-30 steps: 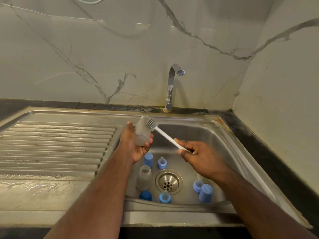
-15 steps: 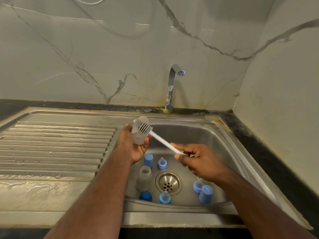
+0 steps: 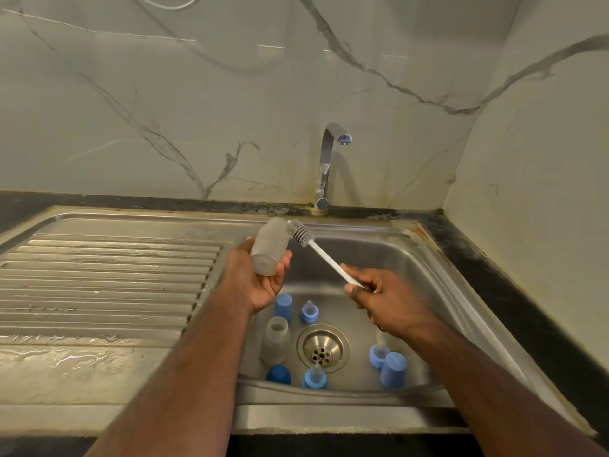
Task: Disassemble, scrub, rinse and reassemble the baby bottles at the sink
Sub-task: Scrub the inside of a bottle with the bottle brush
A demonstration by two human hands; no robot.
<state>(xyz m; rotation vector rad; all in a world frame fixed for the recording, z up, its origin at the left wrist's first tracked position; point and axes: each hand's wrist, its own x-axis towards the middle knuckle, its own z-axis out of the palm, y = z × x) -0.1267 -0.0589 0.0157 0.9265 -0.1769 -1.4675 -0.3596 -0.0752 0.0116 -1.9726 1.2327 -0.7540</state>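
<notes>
left hand (image 3: 260, 285) clamps bottle (image 3: 268, 247), mouth tilted to two o'clock so right hand's (image 3: 385, 298) pinched brush (image 3: 324, 255) enters.

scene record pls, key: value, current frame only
left hand: holds frosted bottle, tilted, mouth toward tap
right hand: grips bottle brush by white handle
brush head: at bottle mouth, outside it
sink basin: second bottle upright, blue caps and teats round drain
tap: no water visible
</notes>
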